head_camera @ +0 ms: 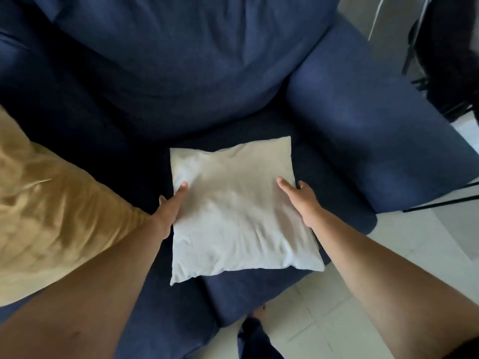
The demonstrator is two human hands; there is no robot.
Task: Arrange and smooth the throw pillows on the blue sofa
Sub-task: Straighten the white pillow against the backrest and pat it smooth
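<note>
A white throw pillow (pixel 238 211) is lying flat on the seat cushion of the blue sofa (pixel 261 291), close to the seat's front edge and just inside the sofa's right armrest (pixel 363 130), with one corner reaching toward the back cushion (pixel 181 60) and its near corners hanging slightly over the front of the seat. The person is leaning over it with both bare arms stretched forward. The left hand (pixel 171 206) is pressing against the pillow's left edge, its thumb lying on top of the fabric and the other fingers tucked down beside or under the edge, so it is gripping that side of the pillow. The right hand (pixel 300 198) is doing the same on the right edge, with the thumb spread over the top surface and the remaining fingers wrapping around the side, clamping the pillow between the two hands. The white fabric is showing soft wrinkles across its middle. A mustard-yellow throw pillow (pixel 46 208) is sitting on the seat to the left, well apart from the white one, partly behind the left forearm and looking blurred. Pale tiled floor (pixel 350 307) is showing to the right of the sofa, and a dark chair (pixel 445 60) is standing beyond the armrest.
</note>
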